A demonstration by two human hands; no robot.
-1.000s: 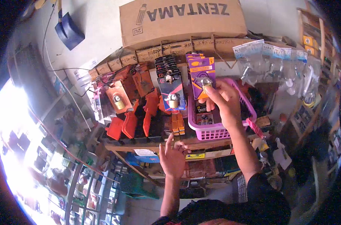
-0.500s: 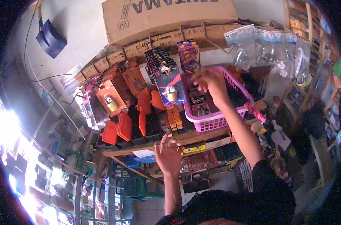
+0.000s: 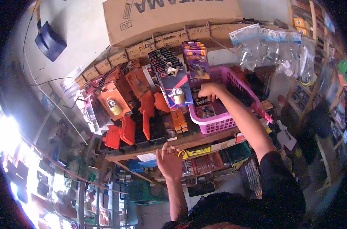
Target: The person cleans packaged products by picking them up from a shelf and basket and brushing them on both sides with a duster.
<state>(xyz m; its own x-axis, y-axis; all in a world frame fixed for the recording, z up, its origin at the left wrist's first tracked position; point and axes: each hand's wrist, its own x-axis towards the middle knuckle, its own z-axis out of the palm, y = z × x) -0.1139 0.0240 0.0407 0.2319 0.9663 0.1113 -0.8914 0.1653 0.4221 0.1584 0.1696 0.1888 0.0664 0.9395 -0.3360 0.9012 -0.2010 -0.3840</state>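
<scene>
My right hand [image 3: 213, 91] is over the left side of a pink plastic basket [image 3: 219, 126], its fingers curled downward. Whatever those fingers may hold is hidden. Just below them, small dark carded packs [image 3: 204, 108] lie in the basket. Above the hand hang several purple and yellow carded packs [image 3: 197, 63] on a hook. To their left a carded padlock [image 3: 178, 96] fronts a row of similar blue and black cards. My left hand [image 3: 169, 164] is held in the air below the shelf edge, fingers loosely bent and apart, with nothing in it.
Orange carded padlocks [image 3: 114, 107] and red-orange items [image 3: 127, 129] fill the left of the shelf [image 3: 158, 147]. A cardboard box [image 3: 169, 19] stands above. Clear plastic packs [image 3: 249, 49] hang at right. A dark blue shovel blade [image 3: 50, 41] hangs on the wall.
My right hand has moved down from the hanging purple packs into the basket area, its fingers more curled. Those packs now show more fully. My left hand has hardly moved.
</scene>
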